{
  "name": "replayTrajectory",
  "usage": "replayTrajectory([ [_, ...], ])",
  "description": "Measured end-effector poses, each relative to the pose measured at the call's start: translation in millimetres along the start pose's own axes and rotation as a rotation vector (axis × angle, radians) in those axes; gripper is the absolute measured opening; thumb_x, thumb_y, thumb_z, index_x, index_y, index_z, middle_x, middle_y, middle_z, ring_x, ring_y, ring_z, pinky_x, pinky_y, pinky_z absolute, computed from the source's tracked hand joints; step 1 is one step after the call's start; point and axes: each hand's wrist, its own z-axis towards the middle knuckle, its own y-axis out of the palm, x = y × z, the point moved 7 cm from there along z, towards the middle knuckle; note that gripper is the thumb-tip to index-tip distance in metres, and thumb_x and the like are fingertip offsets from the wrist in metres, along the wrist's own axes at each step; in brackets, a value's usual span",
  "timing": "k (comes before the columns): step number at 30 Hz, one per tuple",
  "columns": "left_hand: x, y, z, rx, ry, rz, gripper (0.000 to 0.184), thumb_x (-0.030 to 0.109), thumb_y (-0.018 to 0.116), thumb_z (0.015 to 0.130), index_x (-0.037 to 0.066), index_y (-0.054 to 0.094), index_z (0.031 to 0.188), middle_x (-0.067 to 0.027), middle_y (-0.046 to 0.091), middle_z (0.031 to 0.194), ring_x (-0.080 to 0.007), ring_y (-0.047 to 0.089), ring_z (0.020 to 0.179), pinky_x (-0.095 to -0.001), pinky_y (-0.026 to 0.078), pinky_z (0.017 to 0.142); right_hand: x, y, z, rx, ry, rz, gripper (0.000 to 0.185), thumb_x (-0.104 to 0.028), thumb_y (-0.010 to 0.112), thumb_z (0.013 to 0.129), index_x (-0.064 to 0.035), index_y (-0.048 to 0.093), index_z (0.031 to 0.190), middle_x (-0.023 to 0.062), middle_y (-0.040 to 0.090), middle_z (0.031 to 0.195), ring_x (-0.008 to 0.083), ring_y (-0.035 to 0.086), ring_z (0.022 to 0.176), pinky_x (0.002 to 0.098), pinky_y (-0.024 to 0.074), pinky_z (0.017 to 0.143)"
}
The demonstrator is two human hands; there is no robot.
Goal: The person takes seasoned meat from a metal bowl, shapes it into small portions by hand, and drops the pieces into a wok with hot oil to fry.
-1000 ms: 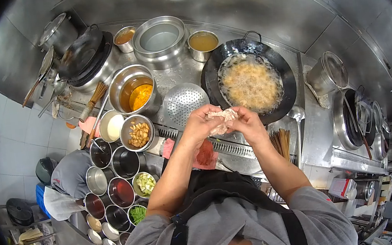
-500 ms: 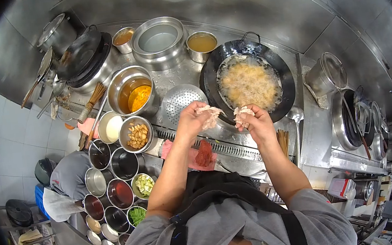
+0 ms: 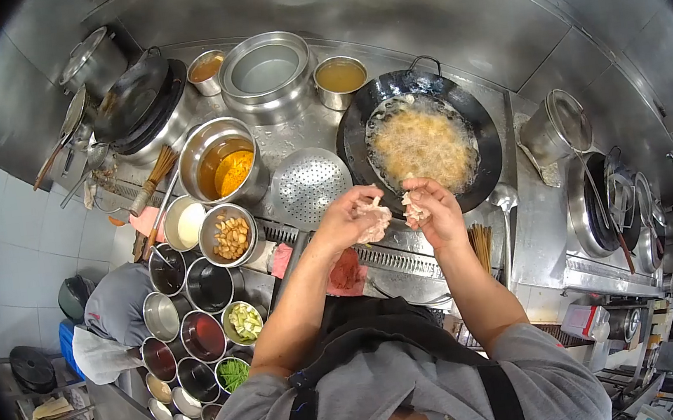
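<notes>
My left hand (image 3: 344,219) grips a pale, ragged piece of food (image 3: 374,222), with the fingers bent round its left side. A smaller pale piece (image 3: 415,209) is pinched in my right hand (image 3: 436,208). The two pieces are apart, with a narrow gap between them. Both hands are over the near rim of a black wok (image 3: 482,119), where light brown food (image 3: 421,146) bubbles in oil. Left of the wok lies a round perforated strainer (image 3: 311,186). Beneath my left hand, a reddish clump (image 3: 345,270) rests on a pink cloth.
Steel pots, including one with orange food (image 3: 234,172) and a bowl of brown pieces (image 3: 230,239), stand at the left. Several ingredient containers (image 3: 203,336) line the lower left beside a person in grey (image 3: 122,305). A ladle (image 3: 504,197) and bamboo sticks (image 3: 481,245) lie at the right.
One second ago my hands were together on the pale food. They parted with a piece in each, and have since come slightly closer together. The whole view has shifted slightly.
</notes>
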Motion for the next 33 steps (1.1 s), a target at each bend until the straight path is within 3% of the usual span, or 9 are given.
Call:
replayTrajectory([
  [5,12.2,22.1,4.8,-0.128,0.07,0.243,0.042,0.003,0.064,0.083,0.006,0.056,0.124,-0.0037,0.061,0.103,-0.0112,0.058,0.093,-0.0258,0.048,0.082,10.4,-1.6,0.2,-0.051,-0.004,-0.002,0.01,-0.009,0.063,0.086,-0.0017,0.058,0.091,0.0038,0.059,0.07,0.0119,0.055,0.053,0.0258,0.0428,0.042],
  [10,11.9,27.6,9.0,-0.19,0.114,0.189,0.036,0.003,0.063,0.083,0.007,0.061,0.119,-0.0011,0.062,0.095,-0.0096,0.059,0.088,-0.0246,0.049,0.077,15.8,-5.1,1.4,-0.083,0.03,-0.044,0.015,-0.016,0.067,0.087,-0.0035,0.058,0.087,0.0036,0.06,0.07,0.0111,0.054,0.05,0.0238,0.042,0.041],
  [13,19.2,32.4,7.4,-0.217,0.158,0.325,0.028,0.002,0.063,0.083,0.005,0.065,0.11,-0.0009,0.063,0.092,-0.0101,0.059,0.086,-0.0249,0.049,0.075,16.1,-6.4,2.1,-0.055,0.041,0.063,0.018,-0.019,0.068,0.086,-0.004,0.059,0.087,0.0035,0.06,0.07,0.0105,0.055,0.052,0.0232,0.0416,0.042],
  [15,35.5,41.5,0.4,-0.223,0.312,0.657,0.018,-0.001,0.062,0.083,0.004,0.068,0.1,-0.0002,0.062,0.088,-0.0108,0.06,0.084,-0.0259,0.05,0.074,13.9,-6.0,3.3,0.016,-0.005,0.029,0.017,-0.018,0.07,0.085,-0.0051,0.059,0.086,0.0025,0.06,0.068,0.0104,0.056,0.054,0.0227,0.041,0.042],
  [19,33.7,41.8,-1.1,-0.253,0.343,0.664,0.025,-0.003,0.061,0.082,0.004,0.063,0.106,-0.0003,0.06,0.088,-0.0119,0.06,0.084,-0.0274,0.05,0.074,12.7,-3.7,2.0,-0.006,0.024,-0.018,0.017,-0.016,0.072,0.083,-0.006,0.059,0.085,0.0014,0.059,0.067,0.0103,0.056,0.056,0.0221,0.0404,0.042],
  [21,27.5,22.2,1.6,-0.04,0.207,0.164,0.034,-0.004,0.061,0.082,0.004,0.056,0.115,-0.0019,0.06,0.092,-0.0125,0.06,0.085,-0.0278,0.051,0.075,11.9,-5.6,-0.6,0.039,0.051,0.043,0.017,-0.013,0.072,0.083,-0.006,0.056,0.083,0.0022,0.058,0.065,0.0103,0.053,0.048,0.0209,0.0416,0.043],
  [22,23.9,15.9,3.7,-0.03,0.191,0.105,0.04,-0.004,0.063,0.082,0.005,0.052,0.119,-0.0059,0.062,0.095,-0.0137,0.062,0.087,-0.0269,0.052,0.076,12.5,-9.0,-1.2,0.042,0.049,0.044,0.017,-0.013,0.072,0.083,-0.006,0.056,0.083,0.0022,0.058,0.065,0.0103,0.053,0.048,0.0209,0.0416,0.043],
  [27,19.0,3.4,1.9,0.011,0.095,0.047,0.034,-0.005,0.062,0.084,0.004,0.054,0.115,-0.0054,0.061,0.094,-0.0131,0.062,0.087,-0.0269,0.052,0.074,9.0,-27.9,-1.3,0.023,-0.018,0.278,0.019,-0.006,0.074,0.078,-0.0095,0.056,0.078,0.0026,0.06,0.066,0.012,0.055,0.047,0.0212,0.0394,0.041],
  [33,3.8,-1.0,-1.2,0.074,0.005,-0.02,0.03,-0.006,0.062,0.082,0.003,0.058,0.11,-0.005,0.061,0.097,-0.0126,0.062,0.086,-0.0263,0.052,0.073,14.3,-44.2,0.6,0.217,0.016,0.04,0.022,-0.008,0.077,0.076,-0.0096,0.054,0.076,0.0016,0.057,0.064,0.01,0.052,0.046,0.0221,0.0363,0.038],
])
